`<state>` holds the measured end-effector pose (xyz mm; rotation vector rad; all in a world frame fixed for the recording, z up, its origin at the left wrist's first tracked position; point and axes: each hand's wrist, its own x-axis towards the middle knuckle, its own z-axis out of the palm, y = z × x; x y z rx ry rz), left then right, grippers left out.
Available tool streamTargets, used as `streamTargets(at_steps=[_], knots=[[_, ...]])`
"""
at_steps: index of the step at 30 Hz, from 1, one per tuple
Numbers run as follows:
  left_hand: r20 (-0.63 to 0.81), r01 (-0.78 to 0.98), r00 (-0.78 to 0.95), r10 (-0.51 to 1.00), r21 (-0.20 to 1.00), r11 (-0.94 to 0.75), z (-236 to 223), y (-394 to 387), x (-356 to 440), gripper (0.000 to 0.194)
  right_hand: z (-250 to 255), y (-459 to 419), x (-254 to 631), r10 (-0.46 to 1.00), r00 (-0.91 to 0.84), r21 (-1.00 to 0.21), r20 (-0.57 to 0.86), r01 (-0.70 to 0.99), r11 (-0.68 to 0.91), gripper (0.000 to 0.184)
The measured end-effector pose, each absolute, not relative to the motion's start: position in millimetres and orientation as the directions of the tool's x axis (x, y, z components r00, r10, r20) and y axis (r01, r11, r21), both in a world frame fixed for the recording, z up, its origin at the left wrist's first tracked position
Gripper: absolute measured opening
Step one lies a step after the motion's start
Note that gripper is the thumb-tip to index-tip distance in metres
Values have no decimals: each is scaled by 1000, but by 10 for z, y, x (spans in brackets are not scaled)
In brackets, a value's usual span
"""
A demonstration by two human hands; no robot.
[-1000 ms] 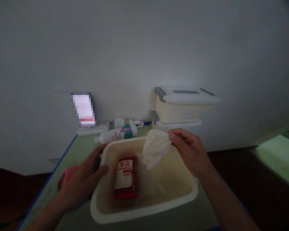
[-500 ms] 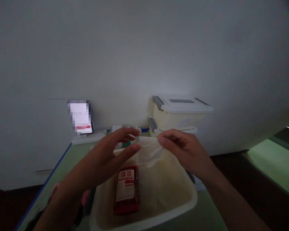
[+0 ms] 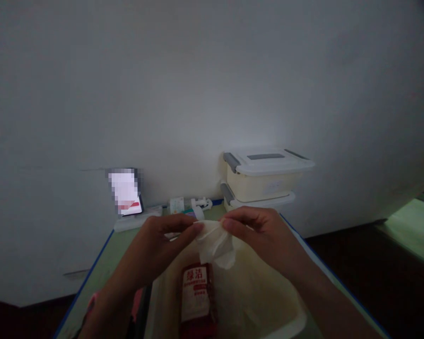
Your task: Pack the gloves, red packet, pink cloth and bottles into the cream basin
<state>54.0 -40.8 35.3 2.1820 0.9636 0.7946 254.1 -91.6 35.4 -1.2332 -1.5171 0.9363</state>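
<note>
Both of my hands pinch a thin white disposable glove (image 3: 215, 245) above a cream plastic basin (image 3: 293, 322). My left hand (image 3: 160, 247) grips its left edge between thumb and fingers. My right hand (image 3: 257, 233) holds its right edge the same way, and the glove hangs crumpled between them. Inside the basin lies a red packet (image 3: 196, 299) with a white label. The basin stands on a green table (image 3: 102, 268) with a blue edge.
Two stacked cream lidded boxes (image 3: 265, 179) stand at the back against the white wall. A phone on a white stand (image 3: 127, 197), a small box and a white bottle lie behind my hands. Something pink (image 3: 137, 299) shows left of the basin. Dark floor lies to the right.
My left hand left the basin's rim, rose and took hold of the glove's left edge. The glove now hangs between both hands, closer to me.
</note>
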Motion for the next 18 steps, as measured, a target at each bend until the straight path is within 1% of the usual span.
streamTargets(at_steps=[3, 5, 7, 10, 13, 14, 16, 18], knots=[[291, 402, 512, 808, 750, -525, 342, -429, 550, 22, 363, -909, 2566, 971, -114, -939, 208, 253, 231, 30], [319, 389, 473, 821, 760, -520, 350, -460, 558, 21, 376, -919, 2581, 969, -142, -926, 202, 294, 236, 33], [333, 363, 443, 832, 782, -506, 367, -496, 572, 20, 393, -935, 2586, 967, -160, -903, 200, 352, 245, 31], [347, 276, 399, 849, 837, -472, 384, -538, 613, 21, 420, -955, 2576, 959, -164, -869, 230, 408, 278, 21], [361, 140, 354, 862, 891, -431, 360, -551, 672, 22, 448, -962, 2560, 956, -149, -887, 254, 359, 292, 20], [342, 88, 370, 864, 913, -399, 342, -552, 694, 20, 454, -962, 2558, 956, -148, -900, 253, 327, 289, 19], [251, 3, 464, 849, 958, -285, 298, -554, 735, 16, 458, -967, 2566, 958, -143, -921, 248, 273, 279, 16], [146, -28, 560, 816, 987, -158, 255, -562, 771, 23, 441, -975, 2591, 962, -142, -934, 233, 243, 262, 15]])
